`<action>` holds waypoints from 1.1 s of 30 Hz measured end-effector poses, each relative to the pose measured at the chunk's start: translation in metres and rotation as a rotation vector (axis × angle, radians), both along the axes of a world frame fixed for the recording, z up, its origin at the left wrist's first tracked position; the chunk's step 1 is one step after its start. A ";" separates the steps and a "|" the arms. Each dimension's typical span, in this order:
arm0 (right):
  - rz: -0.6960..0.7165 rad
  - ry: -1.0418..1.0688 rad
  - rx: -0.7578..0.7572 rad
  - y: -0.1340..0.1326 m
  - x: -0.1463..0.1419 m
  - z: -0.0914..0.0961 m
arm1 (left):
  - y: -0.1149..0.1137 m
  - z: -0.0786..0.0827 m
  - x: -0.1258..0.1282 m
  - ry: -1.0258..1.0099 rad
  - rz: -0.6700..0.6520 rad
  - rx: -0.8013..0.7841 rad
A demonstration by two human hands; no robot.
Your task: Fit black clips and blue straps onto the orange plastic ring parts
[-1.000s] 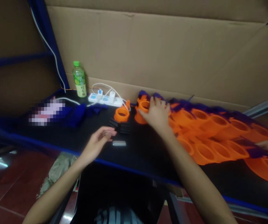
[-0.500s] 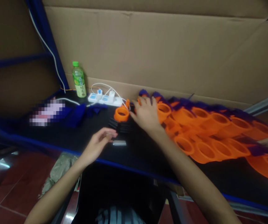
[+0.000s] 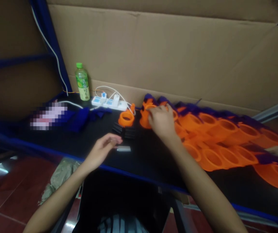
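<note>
My right hand [image 3: 163,124] is at the left end of a group of orange ring-shaped parts. Its fingers bend down onto the rim of an orange ring-shaped part [image 3: 144,120], though the hand hides some of the grip. My left hand [image 3: 102,146] rests low over the black tabletop [image 3: 151,161], fingers loosely curled and nothing visible in them. Just right of its fingertips lies a small flat silvery piece [image 3: 123,149]. Behind that are dark ribbed pieces [image 3: 128,132] and a single orange ring with a tab [image 3: 125,122].
More orange rings with purple-blue pieces [image 3: 214,158] fill the table's right side. A white power strip [image 3: 108,103] with cables and a green-capped bottle [image 3: 82,84] stand at the back left. Dark blue cloth-like pieces [image 3: 79,120] lie left. Cardboard [image 3: 153,51] walls the back.
My right hand has shifted right and its spread fingers have bent down, uncovering the leftmost orange ring of the group. My left hand has stayed nearly still.
</note>
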State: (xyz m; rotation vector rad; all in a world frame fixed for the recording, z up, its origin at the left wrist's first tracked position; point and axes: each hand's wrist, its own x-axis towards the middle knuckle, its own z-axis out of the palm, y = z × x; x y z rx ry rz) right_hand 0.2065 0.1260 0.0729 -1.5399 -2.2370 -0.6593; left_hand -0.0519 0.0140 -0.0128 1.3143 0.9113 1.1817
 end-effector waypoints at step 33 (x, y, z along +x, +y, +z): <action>0.246 0.219 -0.363 0.023 -0.074 -0.009 | 0.002 -0.003 -0.002 -0.042 0.055 -0.026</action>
